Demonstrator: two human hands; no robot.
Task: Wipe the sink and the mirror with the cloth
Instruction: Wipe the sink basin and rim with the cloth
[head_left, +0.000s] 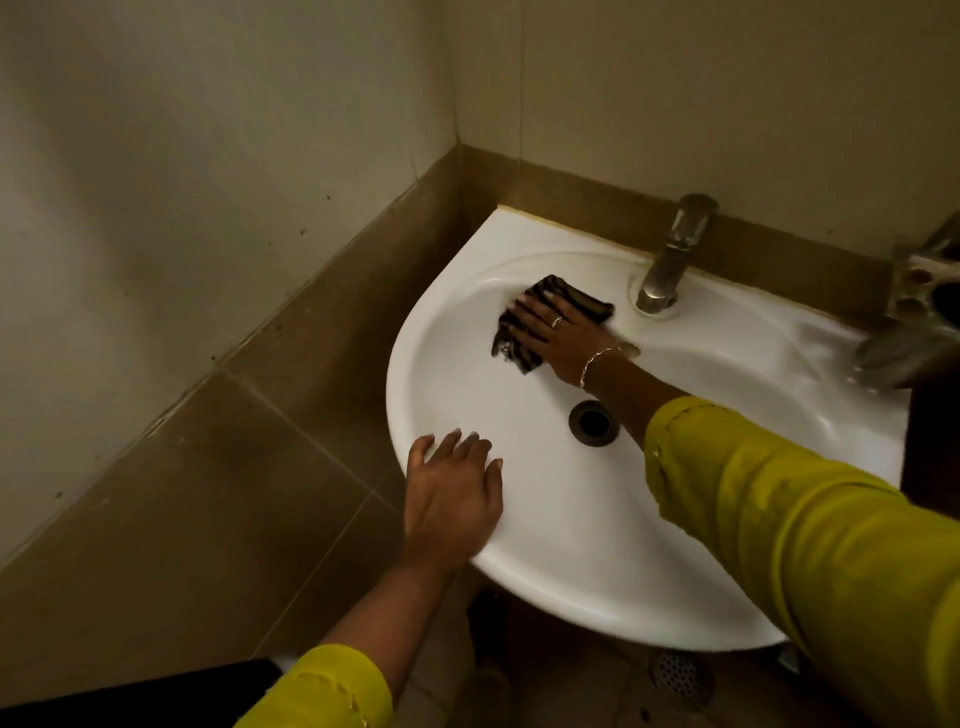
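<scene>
A white sink (519, 566) is fixed in a tiled corner. A dark striped cloth (587, 305) lies on the far left inner wall of the basin. My right hand (553, 338) presses flat on the cloth with straight fingers, reaching across the bowl above the drain (594, 422). My left hand (453, 491) rests with spread fingers on the sink's near left rim. No mirror is in view.
A metal tap (672, 254) stands at the back of the sink. A second metal fitting (914, 322) sits at the right edge. Brown tiled walls close in on the left and behind. A floor drain (678, 675) lies below the sink.
</scene>
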